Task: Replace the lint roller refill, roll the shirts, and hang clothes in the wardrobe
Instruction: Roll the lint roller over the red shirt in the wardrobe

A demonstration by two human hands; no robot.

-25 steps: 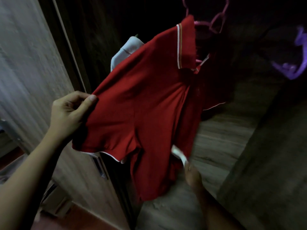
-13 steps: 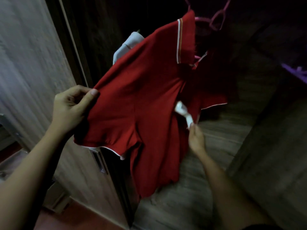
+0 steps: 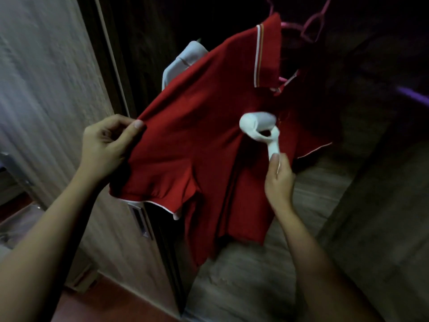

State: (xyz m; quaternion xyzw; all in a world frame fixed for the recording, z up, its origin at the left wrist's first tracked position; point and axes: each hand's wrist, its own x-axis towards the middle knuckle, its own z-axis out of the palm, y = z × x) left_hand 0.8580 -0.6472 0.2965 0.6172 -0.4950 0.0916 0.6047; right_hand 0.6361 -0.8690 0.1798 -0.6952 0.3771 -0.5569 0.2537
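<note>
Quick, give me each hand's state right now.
Left hand: closed, pinching the sleeve of the red shirt.
Right hand: closed around the handle of the lint roller.

Left arm: bare from forearm to wrist, no sleeve in view.
Right arm: bare likewise, no sleeve in view.
Left hand [image 3: 105,147]: bare, no glove, short plain nails.
Right hand [image 3: 278,180]: bare, no glove, slightly blurred.
</note>
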